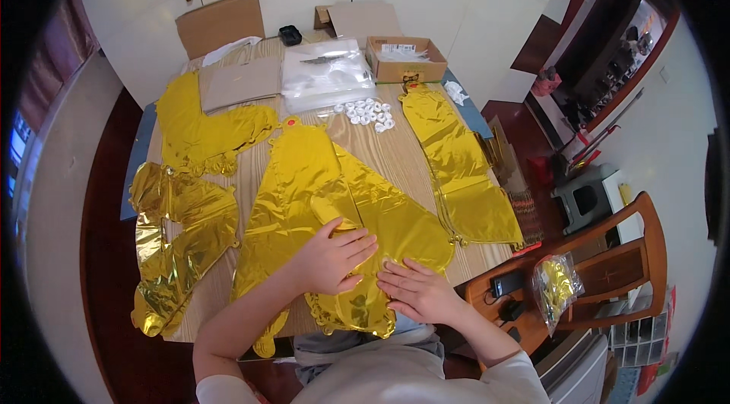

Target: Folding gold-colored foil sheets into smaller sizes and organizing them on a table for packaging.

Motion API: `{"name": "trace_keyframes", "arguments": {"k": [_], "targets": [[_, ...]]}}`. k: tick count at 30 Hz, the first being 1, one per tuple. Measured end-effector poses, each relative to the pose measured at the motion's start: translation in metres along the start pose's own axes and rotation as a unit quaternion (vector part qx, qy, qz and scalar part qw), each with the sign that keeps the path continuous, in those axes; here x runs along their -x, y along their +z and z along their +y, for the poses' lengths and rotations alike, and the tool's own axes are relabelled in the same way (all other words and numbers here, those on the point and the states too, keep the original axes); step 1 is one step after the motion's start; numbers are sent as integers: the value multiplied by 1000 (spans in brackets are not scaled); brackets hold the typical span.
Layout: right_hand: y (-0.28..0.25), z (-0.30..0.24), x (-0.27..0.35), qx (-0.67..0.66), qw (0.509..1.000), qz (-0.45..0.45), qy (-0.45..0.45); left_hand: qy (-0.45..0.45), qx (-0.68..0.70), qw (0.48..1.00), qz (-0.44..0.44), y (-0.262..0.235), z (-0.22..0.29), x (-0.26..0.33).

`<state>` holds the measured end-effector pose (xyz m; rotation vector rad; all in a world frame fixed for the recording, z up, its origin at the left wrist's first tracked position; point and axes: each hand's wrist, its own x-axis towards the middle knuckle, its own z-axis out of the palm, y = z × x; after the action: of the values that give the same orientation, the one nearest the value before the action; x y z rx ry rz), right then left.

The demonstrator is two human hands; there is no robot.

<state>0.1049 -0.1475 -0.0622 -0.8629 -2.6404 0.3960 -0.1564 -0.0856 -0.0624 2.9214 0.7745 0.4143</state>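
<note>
A large, flat gold foil balloon (pixel 296 176) lies across the middle of the table, wrinkled and with a scalloped edge near me. My left hand (pixel 334 258) rests on it with fingers stretched toward the right. Beside it, my right hand (pixel 414 290) lies flat on the foil near the table's front edge, fingers extended. Neither hand grips anything. To the right is another flat gold foil balloon (pixel 460 161). Two more gold foil pieces lie on the left, a matte one (pixel 198 130) farther back and a shiny, crumpled one (pixel 182 229) closer to me.
Small white rolls (pixel 369 113) sit in a cluster behind the middle balloon. Farther back are a stack of clear plastic bags (pixel 327 73), a cardboard box (pixel 411 69) and cardboard sheets (pixel 242 83). A wooden chair (pixel 635 252) at the right holds a bagged gold item (pixel 557 282).
</note>
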Motion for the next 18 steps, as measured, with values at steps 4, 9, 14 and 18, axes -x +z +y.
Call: {"name": "trace_keyframes", "arguments": {"k": [4, 9, 14, 18], "targets": [[1, 1, 0, 6, 1000, -10, -6, 6, 2, 1000, -16, -1, -1, 2], [-1, 4, 1, 1, 999, -31, -21, 21, -1, 1000, -4, -1, -2, 2], [-14, 0, 1, -22, 996, -68, -51, 9, -9, 1000, 10, -2, 0, 0], [-2, 2, 6, 40, 995, -28, -90, 33, -11, 999, 20, -5, 2, -3]]}}
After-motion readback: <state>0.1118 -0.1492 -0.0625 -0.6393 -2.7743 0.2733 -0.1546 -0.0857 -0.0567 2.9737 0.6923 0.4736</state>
